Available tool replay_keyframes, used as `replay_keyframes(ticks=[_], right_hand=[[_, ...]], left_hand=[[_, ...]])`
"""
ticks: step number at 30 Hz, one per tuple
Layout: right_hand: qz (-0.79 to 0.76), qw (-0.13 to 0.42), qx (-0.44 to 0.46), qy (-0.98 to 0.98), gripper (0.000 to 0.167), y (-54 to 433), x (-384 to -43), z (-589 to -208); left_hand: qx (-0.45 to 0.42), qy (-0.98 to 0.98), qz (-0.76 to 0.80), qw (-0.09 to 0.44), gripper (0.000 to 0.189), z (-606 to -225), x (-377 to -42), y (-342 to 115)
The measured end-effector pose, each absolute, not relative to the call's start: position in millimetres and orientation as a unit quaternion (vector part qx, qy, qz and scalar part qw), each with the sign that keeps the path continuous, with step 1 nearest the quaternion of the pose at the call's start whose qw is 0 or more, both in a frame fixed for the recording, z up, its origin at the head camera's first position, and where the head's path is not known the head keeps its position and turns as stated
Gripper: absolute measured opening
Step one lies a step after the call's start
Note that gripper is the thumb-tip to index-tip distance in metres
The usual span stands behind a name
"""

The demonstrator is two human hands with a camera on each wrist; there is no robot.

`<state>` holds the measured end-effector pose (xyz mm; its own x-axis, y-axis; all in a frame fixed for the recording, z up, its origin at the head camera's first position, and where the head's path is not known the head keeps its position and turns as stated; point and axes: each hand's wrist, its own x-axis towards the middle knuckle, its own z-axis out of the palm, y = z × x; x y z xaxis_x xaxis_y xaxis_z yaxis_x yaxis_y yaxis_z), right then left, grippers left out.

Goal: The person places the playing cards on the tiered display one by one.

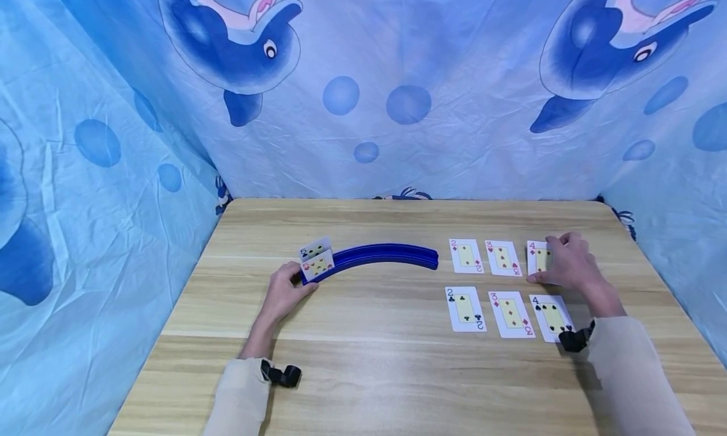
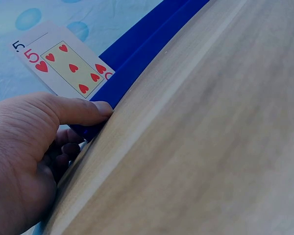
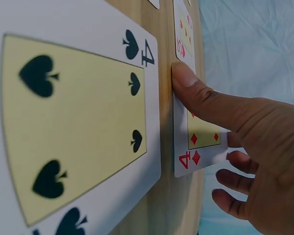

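Note:
My left hand [image 1: 282, 292] grips the left end of a curved blue card holder [image 1: 386, 254], thumb along its near side in the left wrist view. At that end a five of hearts [image 2: 71, 68] stands tilted in the holder. Another black-suited five [image 1: 314, 249] shows behind it. On the right, my right hand [image 1: 575, 272] spans a four of diamonds [image 3: 206, 129], thumb at its near edge and fingers at the far edge. The card's right part is hidden by the hand in the head view. Nearer lies a four of spades [image 3: 78, 107], partly under the right wrist.
Left of the right hand, a two of diamonds [image 1: 466, 256] and a three of hearts [image 1: 503, 258] lie in the far row. The near row holds a two of clubs [image 1: 465, 309] and a three of diamonds [image 1: 512, 314]. Blue dolphin cloth [image 1: 409, 152] surrounds the wooden table [image 1: 363, 373].

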<state>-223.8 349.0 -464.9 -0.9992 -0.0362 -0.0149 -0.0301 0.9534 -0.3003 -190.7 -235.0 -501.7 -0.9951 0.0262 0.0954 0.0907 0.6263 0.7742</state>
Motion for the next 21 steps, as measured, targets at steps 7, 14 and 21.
replay_keyframes(ticks=[7,14,21], right_hand=[[-0.154,-0.002,0.004,0.988,0.103,351,-222,-465],[-0.188,0.001,0.019,0.982,0.091,356,-221,-465],[-0.202,-0.03,0.003,0.979,0.063,362,-217,-462]], left_hand=[[-0.029,-0.9,-0.433,0.038,0.037,-502,-190,-235],[-0.032,-0.902,-0.429,0.041,0.038,-500,-190,-234],[-0.034,-0.9,-0.432,0.041,0.038,-500,-189,-234]])
